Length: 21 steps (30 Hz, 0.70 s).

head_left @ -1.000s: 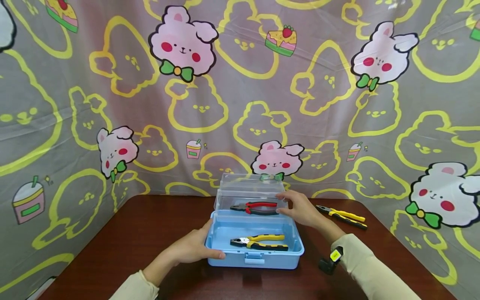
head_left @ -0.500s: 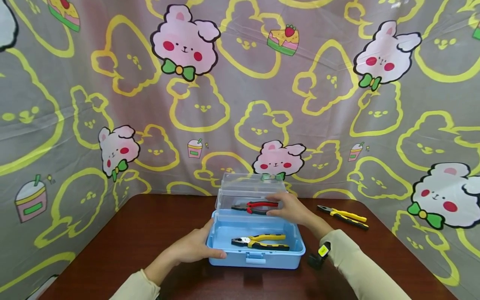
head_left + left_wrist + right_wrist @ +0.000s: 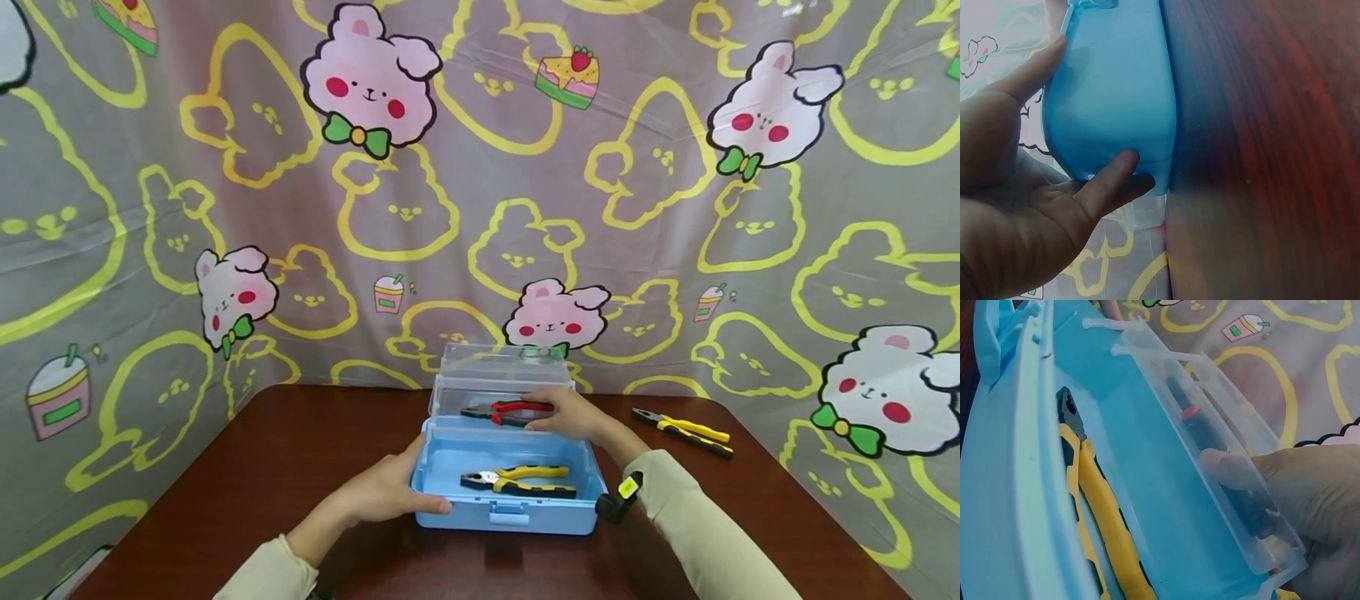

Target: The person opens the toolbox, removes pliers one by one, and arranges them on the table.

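Head view: red-handled pliers in clear tray, handles between thumb and fingers of right hand; can't tell if pinched. Clamped on blue toolbox with left hand. Might snag tray wall by right thumb on flat lift, or slip from shallow grip.

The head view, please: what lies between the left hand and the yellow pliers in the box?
The left wall and bare floor of the blue box, in the head view.

You are moving your right hand leftward along the clear tray, covering more of the red-handled pliers.
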Tool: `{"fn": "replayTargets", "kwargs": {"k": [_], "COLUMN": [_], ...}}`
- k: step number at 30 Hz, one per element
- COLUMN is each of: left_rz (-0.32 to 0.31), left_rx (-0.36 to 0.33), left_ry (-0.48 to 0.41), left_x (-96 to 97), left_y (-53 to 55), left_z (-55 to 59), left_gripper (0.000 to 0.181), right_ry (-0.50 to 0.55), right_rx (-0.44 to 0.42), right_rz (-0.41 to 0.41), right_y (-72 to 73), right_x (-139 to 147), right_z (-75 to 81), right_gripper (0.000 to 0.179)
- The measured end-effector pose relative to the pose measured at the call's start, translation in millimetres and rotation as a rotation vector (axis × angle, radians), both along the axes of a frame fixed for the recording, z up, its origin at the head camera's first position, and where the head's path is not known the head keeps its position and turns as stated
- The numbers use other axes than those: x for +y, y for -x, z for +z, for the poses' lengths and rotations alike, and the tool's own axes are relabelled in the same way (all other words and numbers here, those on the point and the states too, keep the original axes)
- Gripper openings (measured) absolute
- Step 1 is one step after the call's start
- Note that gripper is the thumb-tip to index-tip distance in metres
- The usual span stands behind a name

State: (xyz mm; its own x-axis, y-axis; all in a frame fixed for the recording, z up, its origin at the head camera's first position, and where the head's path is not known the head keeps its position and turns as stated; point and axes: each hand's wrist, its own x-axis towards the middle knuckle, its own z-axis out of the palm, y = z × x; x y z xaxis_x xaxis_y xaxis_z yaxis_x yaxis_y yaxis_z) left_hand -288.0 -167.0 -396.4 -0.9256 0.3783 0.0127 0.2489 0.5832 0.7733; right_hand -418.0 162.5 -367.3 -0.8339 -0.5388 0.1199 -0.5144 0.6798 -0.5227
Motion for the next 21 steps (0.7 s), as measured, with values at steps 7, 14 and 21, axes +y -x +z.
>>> {"fn": "replayTargets", "kwargs": {"k": [7,14,21], "left_rz": [0.007,0.009,-0.005], "left_rx": [-0.009,-0.014,-0.006], "left_ry": [0.005,-0.001,-0.002], "left_x": [0.8,0.2,0.5], "left_y": [0.8,-0.8,-1.4], "left_z": [0.3,0.6,1.4], "left_gripper": [0.125,0.125,0.125], "right_ry": [0.06,0.122,0.159], "right_rx": [-0.004,-0.035,-0.053], "right_rz": [0.024,0.018,-0.041], "right_y": [-1.1,-4.0,-8.4], "right_x": [2.0,-0.2,-0.4], "right_z": [-3.3,-3.3,-3.6], "right_gripper": [0.056,0.057,0.056]}}
